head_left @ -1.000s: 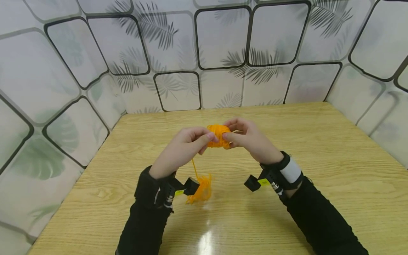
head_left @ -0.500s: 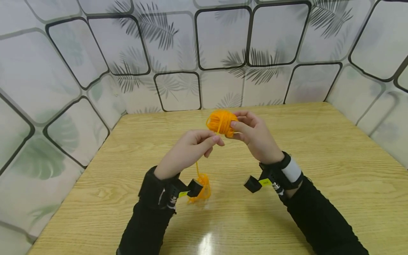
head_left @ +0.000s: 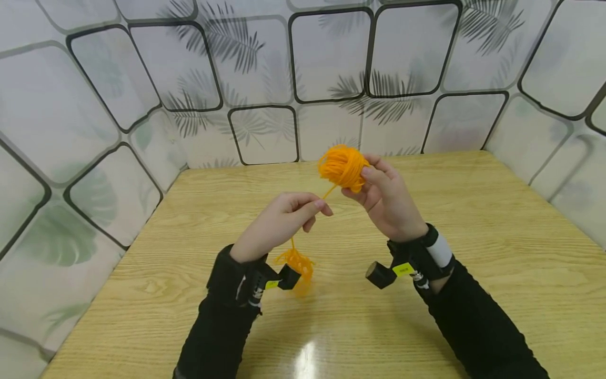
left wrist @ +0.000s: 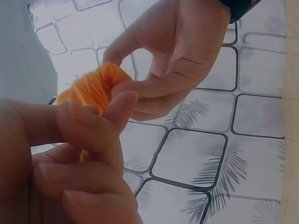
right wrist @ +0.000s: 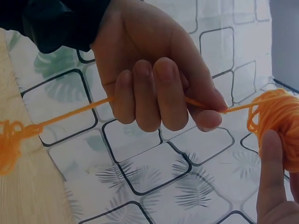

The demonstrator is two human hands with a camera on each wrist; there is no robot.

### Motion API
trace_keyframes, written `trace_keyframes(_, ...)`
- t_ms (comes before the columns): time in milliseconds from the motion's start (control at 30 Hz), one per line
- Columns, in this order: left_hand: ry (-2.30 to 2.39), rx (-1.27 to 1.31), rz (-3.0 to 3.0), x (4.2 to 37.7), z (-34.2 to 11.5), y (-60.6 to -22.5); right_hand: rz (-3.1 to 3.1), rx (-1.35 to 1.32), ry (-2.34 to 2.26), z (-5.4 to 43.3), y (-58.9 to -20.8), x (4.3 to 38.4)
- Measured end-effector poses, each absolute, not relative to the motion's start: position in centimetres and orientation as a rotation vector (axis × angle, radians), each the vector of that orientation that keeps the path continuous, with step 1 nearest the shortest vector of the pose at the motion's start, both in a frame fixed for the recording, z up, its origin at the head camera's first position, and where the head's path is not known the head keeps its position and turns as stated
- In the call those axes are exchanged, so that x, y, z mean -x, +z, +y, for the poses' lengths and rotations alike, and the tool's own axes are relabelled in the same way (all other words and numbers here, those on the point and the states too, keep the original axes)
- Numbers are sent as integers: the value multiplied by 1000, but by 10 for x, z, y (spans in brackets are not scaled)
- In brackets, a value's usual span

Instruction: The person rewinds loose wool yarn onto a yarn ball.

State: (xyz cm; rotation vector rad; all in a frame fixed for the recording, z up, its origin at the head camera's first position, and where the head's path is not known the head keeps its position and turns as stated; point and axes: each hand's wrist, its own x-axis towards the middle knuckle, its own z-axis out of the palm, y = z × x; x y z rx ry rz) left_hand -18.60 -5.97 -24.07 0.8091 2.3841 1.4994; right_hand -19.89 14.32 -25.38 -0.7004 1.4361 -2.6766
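Observation:
A ball of orange yarn (head_left: 344,166) is gripped by my right hand (head_left: 390,197), thumb on its near side and fingers behind, raised above the table. Lower and to the left, my left hand (head_left: 289,221) pinches the yarn strand (right wrist: 211,106) between thumb and index finger. In the right wrist view the strand runs taut from the ball, through the left hand's curled fingers, to a loose tangle of yarn (right wrist: 14,140). The head view shows that tangle below the left hand, partly behind the left wrist camera.
Light wood table (head_left: 473,252) lies under both hands. A white cloth or panel (head_left: 265,131) with dark rounded outlines and leaf prints stands behind and at both sides. Each wrist carries a black strap with a small camera (head_left: 381,275).
The right hand has moved up and to the right with the yarn ball, away from the left hand. More strand shows between them, and the ball has turned. The lower tangle has shifted shape.

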Motion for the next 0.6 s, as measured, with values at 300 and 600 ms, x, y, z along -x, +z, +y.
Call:
trace_keyframes(300,1502,-776,2367,188,-60,-243,1191,859,-2624,147,-255,198)
trace_keyframes(600,1512,-755,2359,189,-61,-243,1294,974,-2433,150,-257,196)
